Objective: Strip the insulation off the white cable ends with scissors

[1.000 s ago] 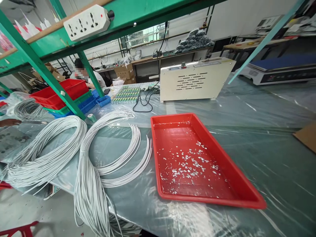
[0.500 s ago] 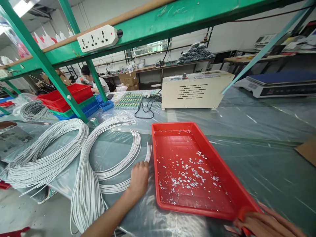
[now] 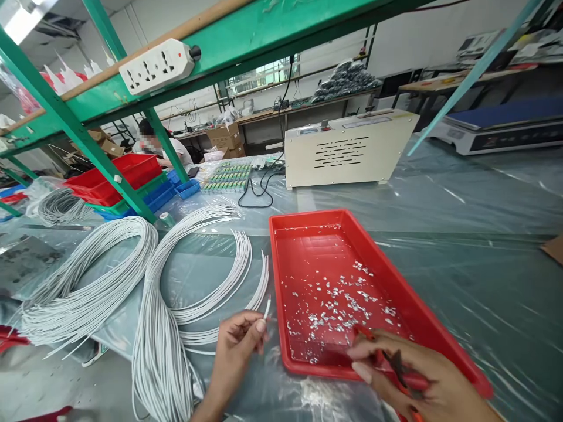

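Observation:
My left hand (image 3: 240,346) pinches one white cable (image 3: 268,307) between thumb and fingertips, its end sticking up beside the tray. My right hand (image 3: 435,369) is wrapped round a red-handled hand tool (image 3: 411,380), which looks like pliers or cutters; its tip is blurred, over the near edge of the red tray (image 3: 308,246). Small silvery-white scraps (image 3: 334,308) lie scattered on the tray floor. Left of my left hand, a thick bundle of white cables (image 3: 158,340) curves over the table, with smaller strands fanning toward the tray.
Another coil of white cables (image 3: 88,287) lies at the left. Behind stand stacked red, green and blue trays (image 3: 127,176), a cream machine (image 3: 343,155) and green circuit boards (image 3: 229,177). A green frame (image 3: 70,126) carries a power strip (image 3: 156,67). A person (image 3: 176,149) sits beyond.
My left hand has moved down and toward me, now pinching a single cable end. My right hand has brought the red-handled tool up and left over the tray's near edge.

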`<move>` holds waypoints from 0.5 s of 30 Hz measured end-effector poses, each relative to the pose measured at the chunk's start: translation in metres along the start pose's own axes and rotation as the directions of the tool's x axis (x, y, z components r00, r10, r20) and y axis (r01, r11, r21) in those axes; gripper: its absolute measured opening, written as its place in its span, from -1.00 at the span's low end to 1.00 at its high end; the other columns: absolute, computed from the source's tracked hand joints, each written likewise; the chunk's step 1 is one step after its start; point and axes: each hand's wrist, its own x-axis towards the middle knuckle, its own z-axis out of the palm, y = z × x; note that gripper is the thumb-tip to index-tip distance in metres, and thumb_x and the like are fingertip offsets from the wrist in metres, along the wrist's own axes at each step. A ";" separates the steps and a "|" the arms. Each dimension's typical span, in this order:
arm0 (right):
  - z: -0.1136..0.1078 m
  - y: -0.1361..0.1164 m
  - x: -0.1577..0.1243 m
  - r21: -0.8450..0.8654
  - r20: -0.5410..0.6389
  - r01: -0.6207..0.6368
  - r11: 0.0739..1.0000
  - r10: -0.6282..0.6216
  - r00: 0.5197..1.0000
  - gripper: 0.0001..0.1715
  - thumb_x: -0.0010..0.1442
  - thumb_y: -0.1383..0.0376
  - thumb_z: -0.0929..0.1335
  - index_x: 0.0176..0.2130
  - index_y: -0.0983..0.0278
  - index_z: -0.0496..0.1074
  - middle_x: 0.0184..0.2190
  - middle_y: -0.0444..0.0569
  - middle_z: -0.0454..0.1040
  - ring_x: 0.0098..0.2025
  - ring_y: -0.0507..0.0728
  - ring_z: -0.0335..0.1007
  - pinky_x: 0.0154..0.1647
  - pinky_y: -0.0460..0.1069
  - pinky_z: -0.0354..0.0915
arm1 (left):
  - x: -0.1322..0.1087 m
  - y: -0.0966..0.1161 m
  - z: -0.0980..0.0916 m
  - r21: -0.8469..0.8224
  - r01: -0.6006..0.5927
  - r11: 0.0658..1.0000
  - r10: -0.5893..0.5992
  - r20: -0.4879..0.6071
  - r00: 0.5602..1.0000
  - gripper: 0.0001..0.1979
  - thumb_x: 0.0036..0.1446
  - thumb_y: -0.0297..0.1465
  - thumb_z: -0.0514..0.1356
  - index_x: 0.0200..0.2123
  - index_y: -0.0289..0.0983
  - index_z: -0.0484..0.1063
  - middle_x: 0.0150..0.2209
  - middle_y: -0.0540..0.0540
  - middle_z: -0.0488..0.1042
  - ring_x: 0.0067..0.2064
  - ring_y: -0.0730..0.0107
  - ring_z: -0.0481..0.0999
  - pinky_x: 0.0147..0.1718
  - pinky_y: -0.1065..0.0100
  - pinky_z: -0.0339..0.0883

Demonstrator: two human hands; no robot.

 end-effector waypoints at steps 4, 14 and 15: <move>0.020 -0.019 0.019 0.130 0.080 -0.091 0.987 0.081 0.993 -0.86 0.06 0.20 0.37 -0.43 0.22 0.48 -0.51 -0.09 0.49 -0.44 0.11 0.43 -0.37 -0.10 0.35 | -0.013 0.002 0.006 -0.209 0.044 0.977 -0.040 0.023 0.999 -0.69 0.03 -0.19 0.20 -0.46 -0.36 0.50 -0.60 -0.05 0.41 -0.64 0.55 0.27 -0.63 0.49 0.19; 0.052 -0.021 0.024 0.300 0.185 -0.086 0.950 0.031 0.982 -0.89 0.02 0.28 0.38 -0.39 0.28 0.48 -0.51 -0.10 0.43 -0.46 0.08 0.37 -0.42 -0.09 0.28 | -0.032 0.004 0.019 0.117 -0.486 0.866 0.499 -0.130 0.857 -0.85 0.01 -0.60 0.21 -0.37 -0.27 0.51 -0.47 -0.07 0.52 -0.45 0.43 0.46 -0.49 0.48 0.33; 0.053 -0.020 0.023 0.307 0.188 -0.088 0.948 0.030 0.982 -0.89 0.02 0.28 0.39 -0.40 0.28 0.47 -0.51 -0.11 0.42 -0.46 0.08 0.36 -0.43 -0.09 0.27 | -0.033 0.004 0.020 0.176 -0.553 0.815 0.575 -0.127 0.808 -0.83 0.01 -0.63 0.20 -0.35 -0.29 0.49 -0.47 -0.08 0.52 -0.45 0.42 0.47 -0.49 0.47 0.34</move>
